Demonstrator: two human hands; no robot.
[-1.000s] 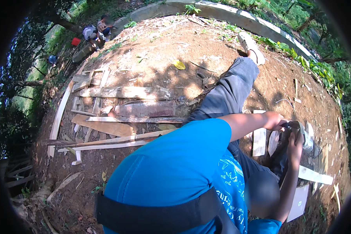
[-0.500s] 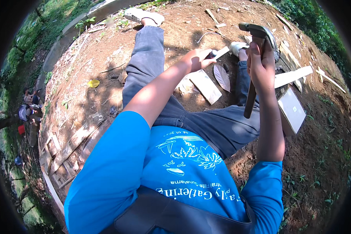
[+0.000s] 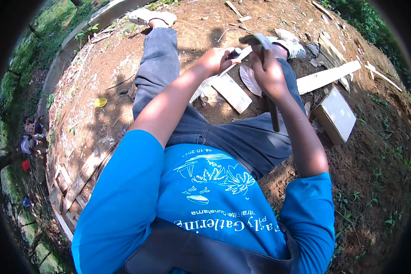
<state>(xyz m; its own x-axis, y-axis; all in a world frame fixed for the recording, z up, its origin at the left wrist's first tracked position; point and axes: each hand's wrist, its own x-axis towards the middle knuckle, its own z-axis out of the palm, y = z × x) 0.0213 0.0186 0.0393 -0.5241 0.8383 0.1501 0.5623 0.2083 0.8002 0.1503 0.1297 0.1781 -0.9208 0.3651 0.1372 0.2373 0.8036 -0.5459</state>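
Your left hand (image 3: 213, 61) is curled round a short dark cylindrical piece with a rounded, lighter end (image 3: 234, 54). That end pokes out past the thumb side, so it looks like a deliberate choice to leave it exposed. A narrow, pale, straight-edged strip (image 3: 243, 56) runs close along those fingers, angling up toward the right hand's side; can't tell if it's pinched too, or part of the same piece.

Your right hand (image 3: 270, 75) is clenched on a hammer with a grey metal head and dark brown handle (image 3: 259, 41). The grip is high, close under the head, with the handle's tail hanging below the fingers over your thigh; I'd judge that choke-up is for control rather than swing. The head sits just beside the strip's far end; contact can't be confirmed.

Both hands are in front of you, between your spread legs in grey trousers (image 3: 162, 64), which likely gives the arms room and a steady seat on the brown bare soil (image 3: 201, 25).

Below the left fingers: a pale rectangular flat board (image 3: 233, 93) on the soil. Between the hands, lower: a broad pale dry leaf (image 3: 250, 81). Right of the right fingers: a long pale tapering plank (image 3: 329, 77); below that, a white-topped box with brown sides (image 3: 340, 114), both within easy reach, I'd guess.
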